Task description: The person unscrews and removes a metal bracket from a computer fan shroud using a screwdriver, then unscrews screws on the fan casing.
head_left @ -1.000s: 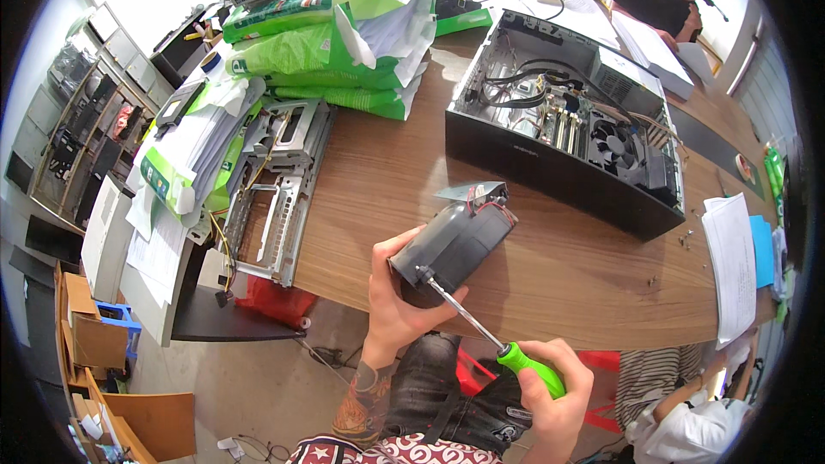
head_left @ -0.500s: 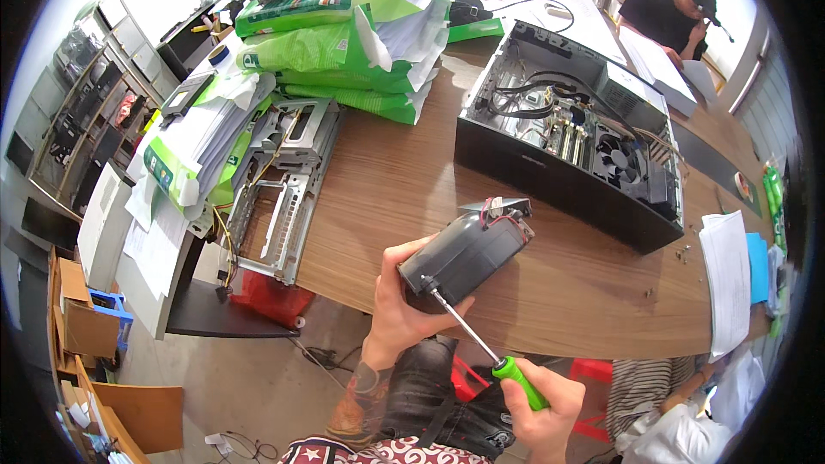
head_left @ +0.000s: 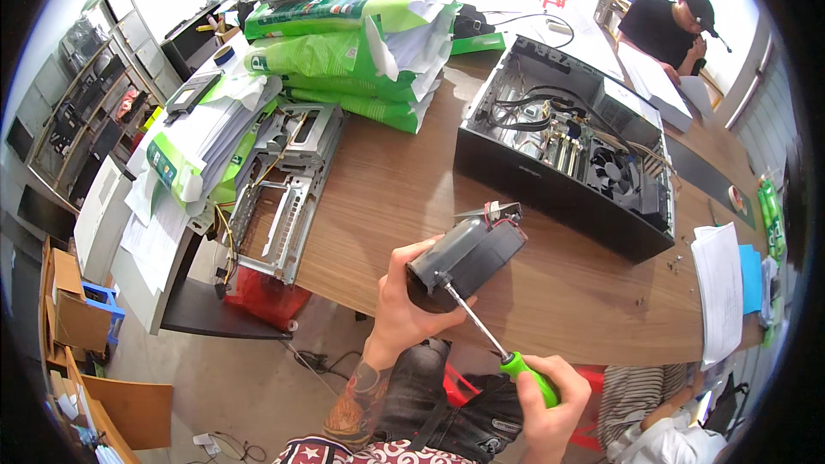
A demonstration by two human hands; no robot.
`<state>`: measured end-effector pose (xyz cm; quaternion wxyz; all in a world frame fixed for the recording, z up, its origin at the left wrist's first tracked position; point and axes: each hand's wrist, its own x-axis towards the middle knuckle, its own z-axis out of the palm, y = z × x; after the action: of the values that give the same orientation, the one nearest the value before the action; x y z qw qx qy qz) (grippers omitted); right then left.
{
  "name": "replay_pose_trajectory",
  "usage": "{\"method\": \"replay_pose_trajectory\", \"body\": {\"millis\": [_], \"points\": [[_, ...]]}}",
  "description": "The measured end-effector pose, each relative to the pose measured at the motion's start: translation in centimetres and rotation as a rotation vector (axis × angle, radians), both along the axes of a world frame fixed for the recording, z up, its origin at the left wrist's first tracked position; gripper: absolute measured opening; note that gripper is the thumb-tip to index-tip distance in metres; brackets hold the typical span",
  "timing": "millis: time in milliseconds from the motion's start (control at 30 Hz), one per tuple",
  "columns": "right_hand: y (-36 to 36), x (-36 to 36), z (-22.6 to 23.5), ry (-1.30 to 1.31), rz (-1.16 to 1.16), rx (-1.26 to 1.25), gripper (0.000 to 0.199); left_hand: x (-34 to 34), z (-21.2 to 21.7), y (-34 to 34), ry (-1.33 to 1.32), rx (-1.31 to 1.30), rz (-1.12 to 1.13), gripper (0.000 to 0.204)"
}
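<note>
right hand (head_left: 550, 408): clenched on the green screwdriver (head_left: 490, 339), tip set against the near end of the grey box
left hand (head_left: 411, 305): grasping the grey box (head_left: 468, 256) from below, held over the near edge of the counter (head_left: 387, 198)
behind box: open computer case (head_left: 563, 150) on the counter
left: bare metal frame (head_left: 279, 193), paper stacks (head_left: 361, 43)
far: another person (head_left: 670, 30), seated

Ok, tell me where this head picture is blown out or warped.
Head view: the windows along the top edge are glared white; the wooden table edge bows with fisheye distortion; black corners vignette the frame; the grey box and screwdriver stay sharp.
</note>
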<state>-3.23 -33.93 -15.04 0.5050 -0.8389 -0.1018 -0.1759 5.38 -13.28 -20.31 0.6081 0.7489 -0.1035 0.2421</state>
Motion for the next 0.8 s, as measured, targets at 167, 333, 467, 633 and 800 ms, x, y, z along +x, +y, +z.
{"method": "replay_pose_trajectory", "body": {"millis": [167, 333, 467, 633, 800], "points": [[-1.2, -0.1, 0.1, 0.656, 0.135, 0.841, 0.053, -0.2, 0.0, 0.1, 0.011, 0.042, 0.017, 0.082], [-1.3, -0.2, -2.1, 0.739, 0.289, 1.305, 0.059, -0.1, -0.1, 0.1, -0.005, 0.059, 0.016, 0.083], [-1.0, 0.0, -0.2, 0.746, 0.280, 1.066, 0.053, 0.0, -0.1, 0.0, -0.023, 0.107, 0.018, 0.084], [-0.5, -0.1, 0.6, 0.755, 0.173, 0.643, 0.039, -0.1, -0.1, 0.1, 0.048, -0.004, -0.001, 0.083], [1.5, -0.4, 0.9, 0.129, -0.060, 0.006, 0.018, 0.2, -0.5, 0.1, 0.049, -0.027, 0.003, 0.082]]}}
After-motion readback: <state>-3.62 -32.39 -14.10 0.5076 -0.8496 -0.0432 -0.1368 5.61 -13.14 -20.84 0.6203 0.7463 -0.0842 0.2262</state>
